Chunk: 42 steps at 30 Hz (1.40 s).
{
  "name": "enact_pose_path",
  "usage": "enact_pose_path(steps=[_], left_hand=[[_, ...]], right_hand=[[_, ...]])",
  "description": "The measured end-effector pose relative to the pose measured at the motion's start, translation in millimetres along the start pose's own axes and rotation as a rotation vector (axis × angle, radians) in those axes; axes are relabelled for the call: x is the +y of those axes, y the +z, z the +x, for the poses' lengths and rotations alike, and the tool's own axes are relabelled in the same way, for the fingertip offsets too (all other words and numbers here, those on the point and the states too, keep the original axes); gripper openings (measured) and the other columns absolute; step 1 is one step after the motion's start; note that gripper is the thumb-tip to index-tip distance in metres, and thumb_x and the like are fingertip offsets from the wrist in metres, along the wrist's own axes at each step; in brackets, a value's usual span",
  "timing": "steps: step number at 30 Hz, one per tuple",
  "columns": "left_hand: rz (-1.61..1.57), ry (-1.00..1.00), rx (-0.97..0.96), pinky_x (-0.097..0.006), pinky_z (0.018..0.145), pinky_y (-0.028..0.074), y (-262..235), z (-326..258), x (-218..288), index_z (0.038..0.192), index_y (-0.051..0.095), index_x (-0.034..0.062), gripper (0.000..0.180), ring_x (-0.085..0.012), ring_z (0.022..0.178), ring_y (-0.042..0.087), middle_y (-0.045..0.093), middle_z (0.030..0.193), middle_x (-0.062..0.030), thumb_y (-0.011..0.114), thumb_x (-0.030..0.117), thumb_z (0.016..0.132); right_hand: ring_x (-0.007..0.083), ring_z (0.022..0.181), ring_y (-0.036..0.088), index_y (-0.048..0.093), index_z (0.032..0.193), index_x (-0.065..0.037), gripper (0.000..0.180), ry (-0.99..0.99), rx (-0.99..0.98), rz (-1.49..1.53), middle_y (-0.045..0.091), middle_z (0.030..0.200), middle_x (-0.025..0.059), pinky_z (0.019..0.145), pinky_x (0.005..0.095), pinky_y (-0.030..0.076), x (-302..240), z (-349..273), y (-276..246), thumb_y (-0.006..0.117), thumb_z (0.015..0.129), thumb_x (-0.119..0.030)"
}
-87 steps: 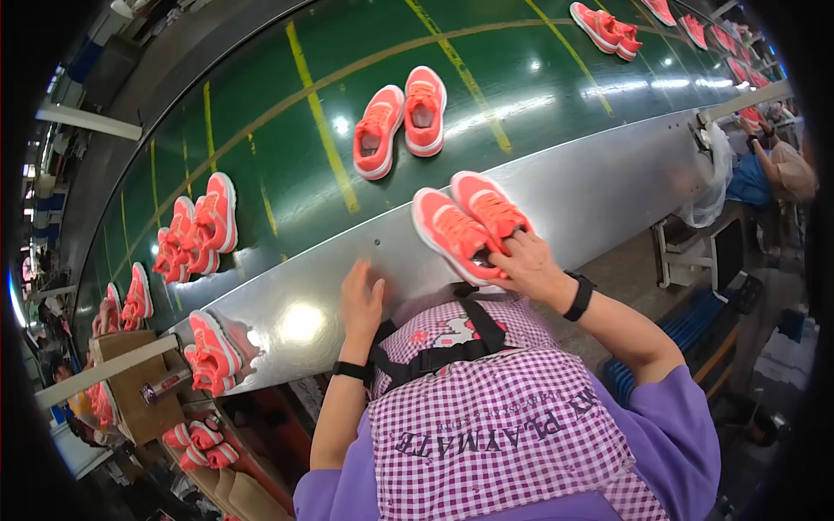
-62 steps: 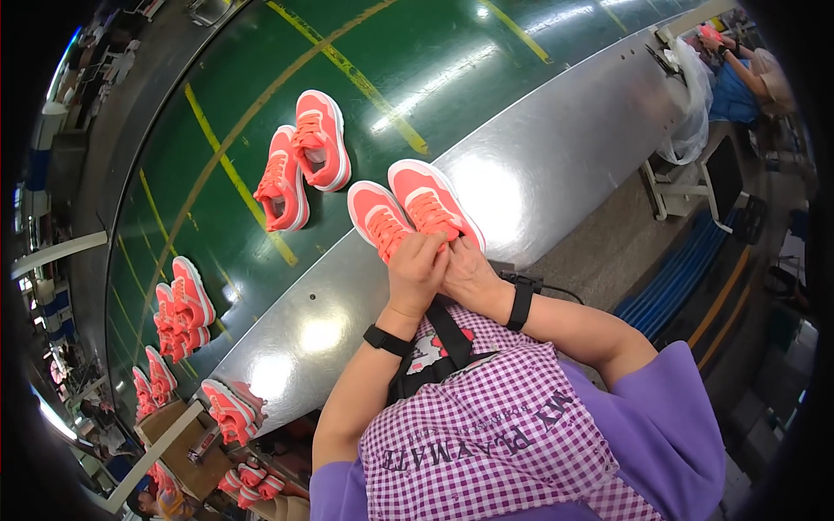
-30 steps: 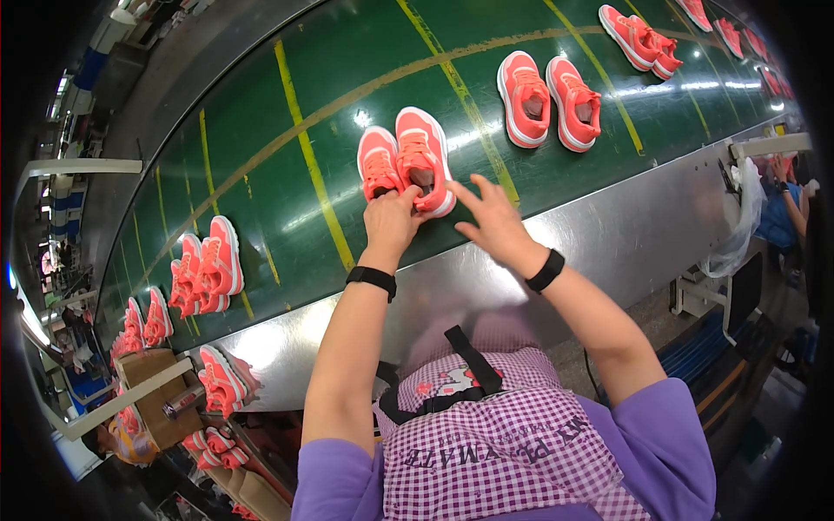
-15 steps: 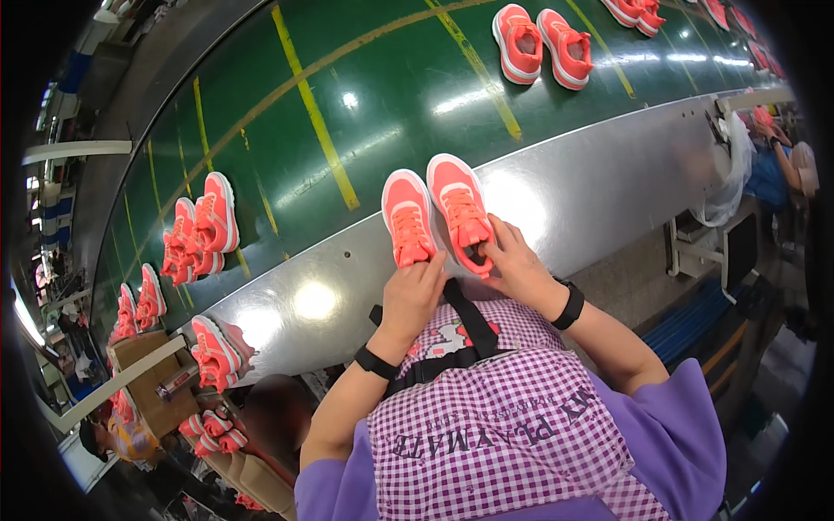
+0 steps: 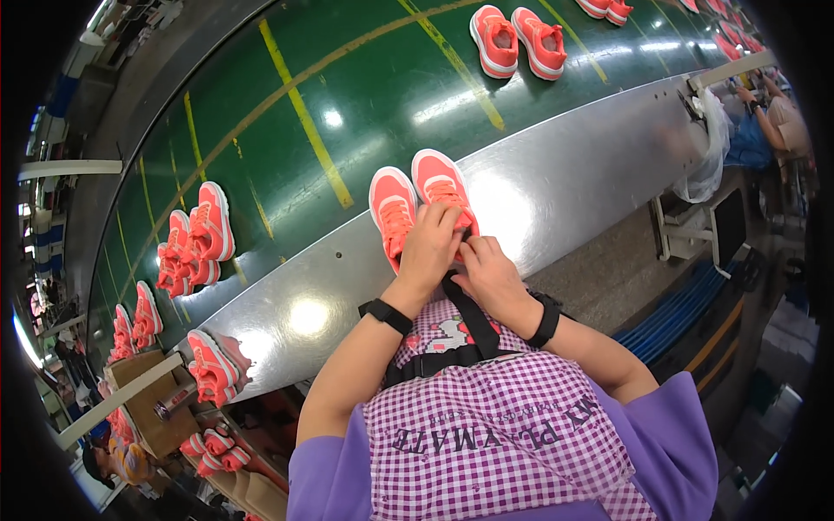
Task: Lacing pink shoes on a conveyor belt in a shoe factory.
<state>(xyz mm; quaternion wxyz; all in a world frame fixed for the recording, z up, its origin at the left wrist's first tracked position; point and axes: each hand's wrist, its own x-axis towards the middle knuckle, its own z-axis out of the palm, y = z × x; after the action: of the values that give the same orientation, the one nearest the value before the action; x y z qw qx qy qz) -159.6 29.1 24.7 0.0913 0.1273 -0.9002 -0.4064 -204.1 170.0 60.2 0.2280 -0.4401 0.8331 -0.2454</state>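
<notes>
A pair of coral-orange sneakers rests on the grey metal ledge [image 5: 565,174] in front of me, toes pointing away. My left hand [image 5: 430,247] and my right hand [image 5: 488,271] both grip the heel end of the right sneaker [image 5: 441,184], fingers pinching at its laces or tongue. The left sneaker [image 5: 393,207] of the pair lies close beside it, touching my left hand's side. Each wrist wears a black band.
The green conveyor belt [image 5: 347,95] with yellow lines carries another coral pair [image 5: 517,39] far right and several pairs [image 5: 195,239] at left. A sneaker [image 5: 211,369] sits at the ledge's left end above a cardboard box [image 5: 143,408]. Another person [image 5: 764,122] works at right.
I reached onto the belt, took the pair and drew it back onto the metal ledge. Both hands have since closed on the right sneaker's heel end. The belt's other pairs have shifted.
</notes>
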Motion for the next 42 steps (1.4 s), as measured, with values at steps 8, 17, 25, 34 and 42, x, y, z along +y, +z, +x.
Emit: enact_pose_path(steps=[8, 17, 25, 34, 42], left_hand=[[0.179, 0.226, -0.14, -0.035, 0.065, 0.05, -2.5, 11.7, -3.4, 0.081, 0.058, 0.0054, 0.012, -0.0253, 0.083, 0.057, 0.055, 0.082, -0.007, 0.059, 0.005, 0.069], [-0.017, 0.031, -0.002, -0.036, 0.076, 0.051, -38.6, -16.6, 4.0, 0.102, 0.063, 0.0027, 0.03, -0.0272, 0.093, 0.059, 0.062, 0.098, -0.0093, 0.068, 0.008, 0.074], [0.062, -0.191, 0.198, -0.038, 0.079, 0.048, -62.7, -84.5, -32.1, 0.111, 0.06, 0.0044, 0.04, -0.0291, 0.092, 0.057, 0.06, 0.107, -0.0106, 0.071, 0.011, 0.073], [0.111, -0.066, 0.16, -0.038, 0.069, 0.048, -46.2, -77.1, -39.9, 0.097, 0.064, 0.0045, 0.028, -0.0286, 0.082, 0.057, 0.06, 0.088, -0.0081, 0.067, 0.003, 0.07], [0.261, 0.032, 0.117, -0.034, 0.063, 0.051, -53.1, -71.9, -27.6, 0.09, 0.063, 0.0068, 0.021, -0.0238, 0.078, 0.057, 0.058, 0.084, -0.0052, 0.062, 0.006, 0.068]], right_hand=[[0.0293, 0.103, 0.053, 0.06, 0.11, -0.001, 0.033, -0.206, -0.024, -0.399, 0.059, 0.107, 0.0148, 0.09, 0.0349, 0.042, 13.4, 21.8, 53.6, 0.051, 0.08, -0.011], [0.0365, 0.103, 0.053, 0.055, 0.116, 0.0, 0.039, -0.268, -0.027, -0.272, 0.055, 0.109, 0.0206, 0.081, 0.0401, 0.051, 9.7, 33.2, 30.5, 0.056, 0.079, -0.008], [0.032, 0.098, 0.054, 0.057, 0.101, 0.001, 0.035, -0.226, -0.024, -0.138, 0.058, 0.097, 0.0157, 0.085, 0.0377, 0.048, -17.1, 30.1, 1.8, 0.07, 0.072, -0.013], [0.0229, 0.09, 0.054, 0.063, 0.088, -0.003, 0.028, -0.403, -0.2, -0.181, 0.059, 0.083, 0.0074, 0.08, 0.0337, 0.043, -33.0, 36.0, 54.3, 0.07, 0.069, -0.023], [0.0229, 0.093, 0.05, 0.065, 0.086, -0.007, 0.015, -0.424, -0.144, -0.498, 0.059, 0.09, 0.0073, 0.08, 0.0359, 0.036, -35.9, 30.7, 76.2, 0.054, 0.078, -0.015]])
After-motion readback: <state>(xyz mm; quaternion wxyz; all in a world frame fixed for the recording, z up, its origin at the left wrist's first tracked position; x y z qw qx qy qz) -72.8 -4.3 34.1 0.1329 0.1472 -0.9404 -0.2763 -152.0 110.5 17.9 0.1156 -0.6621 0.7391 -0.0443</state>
